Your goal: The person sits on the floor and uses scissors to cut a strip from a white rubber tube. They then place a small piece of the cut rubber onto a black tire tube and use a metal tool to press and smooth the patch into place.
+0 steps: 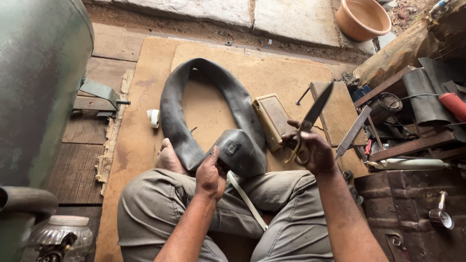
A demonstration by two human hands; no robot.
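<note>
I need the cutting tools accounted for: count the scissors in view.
1. The scissors are in the right hand, blades pointing up and away over the wooden board. Others may lie hidden in the cluttered shelf on the right.

A terracotta-coloured basin (pixel 363 18) is sitting at the top right on the stone slabs (pixel 296 17). A small roll of white tape (pixel 154 117) is lying on the brown board (pixel 145 145), well to the left of a flat rectangular tin (pixel 273 119). A large green metal tank (pixel 39 82) is filling the left edge, with a glass jar (pixel 60 237) standing below it. A red-handled tool (pixel 454 105) and a metal file (pixel 353 132) are resting among the clutter at right.
</note>
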